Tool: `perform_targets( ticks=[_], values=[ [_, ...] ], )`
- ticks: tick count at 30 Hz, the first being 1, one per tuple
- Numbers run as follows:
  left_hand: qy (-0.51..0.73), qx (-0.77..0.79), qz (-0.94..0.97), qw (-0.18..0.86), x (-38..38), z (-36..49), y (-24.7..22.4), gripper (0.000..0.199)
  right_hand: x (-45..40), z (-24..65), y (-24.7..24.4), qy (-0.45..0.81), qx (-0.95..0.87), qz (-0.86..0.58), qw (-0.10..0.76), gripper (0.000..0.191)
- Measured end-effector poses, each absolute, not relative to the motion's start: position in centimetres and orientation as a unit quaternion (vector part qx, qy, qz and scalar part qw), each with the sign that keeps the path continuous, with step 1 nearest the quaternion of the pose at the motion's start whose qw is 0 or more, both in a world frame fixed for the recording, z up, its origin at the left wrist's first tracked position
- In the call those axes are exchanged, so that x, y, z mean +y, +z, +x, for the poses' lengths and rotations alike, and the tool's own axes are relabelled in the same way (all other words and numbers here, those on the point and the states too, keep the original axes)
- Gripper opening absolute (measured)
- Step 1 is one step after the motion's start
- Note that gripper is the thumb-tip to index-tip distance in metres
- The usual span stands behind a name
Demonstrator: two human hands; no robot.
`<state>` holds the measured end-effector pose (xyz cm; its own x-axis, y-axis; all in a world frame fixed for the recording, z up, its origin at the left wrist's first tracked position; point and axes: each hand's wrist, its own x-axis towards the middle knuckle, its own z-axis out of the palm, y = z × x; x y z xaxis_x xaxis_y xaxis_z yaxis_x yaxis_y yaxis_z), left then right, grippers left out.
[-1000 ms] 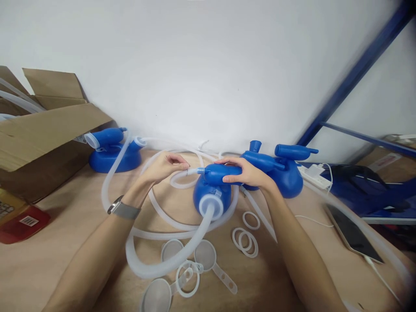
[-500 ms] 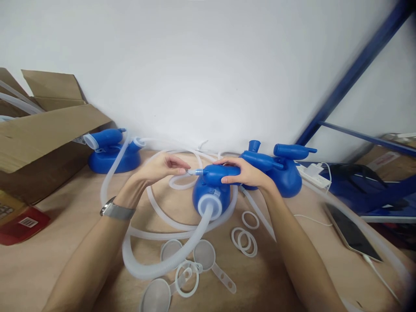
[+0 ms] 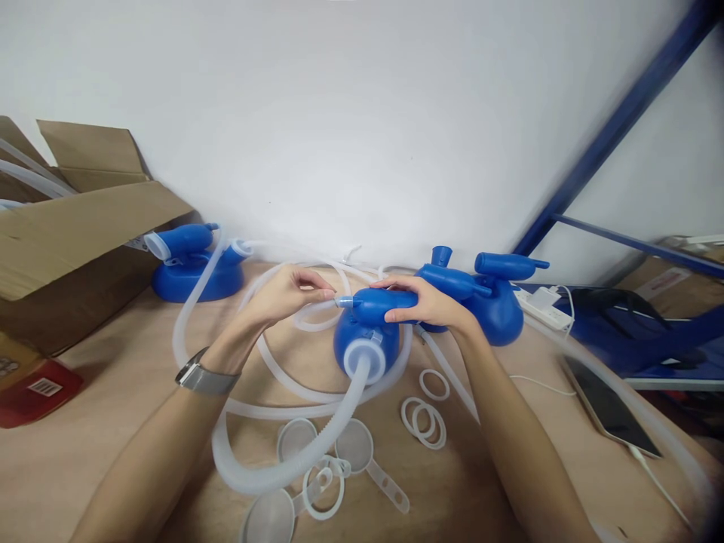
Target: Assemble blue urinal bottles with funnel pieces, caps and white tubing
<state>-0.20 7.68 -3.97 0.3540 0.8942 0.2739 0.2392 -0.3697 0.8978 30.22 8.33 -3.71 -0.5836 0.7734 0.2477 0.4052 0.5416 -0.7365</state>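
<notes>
My right hand point(image 3: 421, 299) is wrapped around a blue bottle-shaped plastic funnel point(image 3: 376, 307), which lies sideways with its narrow nozzle to the left. On that nozzle sits a short clear tube point(image 3: 344, 302). Thumb and fingertips of my left hand point(image 3: 291, 292) are closed in a pinch at the tube's free end. Below the funnel stands a blue plastic bottle point(image 3: 342, 343), its white-collared mouth point(image 3: 357, 356) facing me. A thick translucent hose point(image 3: 294, 464) runs out of that mouth and curves left across the table.
White rings point(image 3: 434, 385) and round translucent caps with straps point(image 3: 354, 446) lie in front. More blue bottles stand at left point(image 3: 197, 280) and right point(image 3: 498, 313). A cardboard box point(image 3: 84, 256) is at left; a power strip point(image 3: 546, 309) and tablet point(image 3: 611, 407) are at right.
My left hand has moved slightly right along the clear tube, closer to the funnel's nozzle. The right hand keeps its hold on the funnel.
</notes>
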Motion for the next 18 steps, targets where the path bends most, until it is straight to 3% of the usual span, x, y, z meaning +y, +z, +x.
perform_targets(
  ticks=[12,18],
  values=[
    [0.413,0.384,0.75,0.346,6.2,1.1,-2.9,0.014,7.6,29.6,-3.4,0.294,-0.836,-0.364,0.287,0.059],
    [0.389,0.368,0.734,0.417,7.5,-0.3,-3.3,0.031,7.7,29.6,-3.4,0.302,-0.837,-0.363,0.276,0.06]
  ],
)
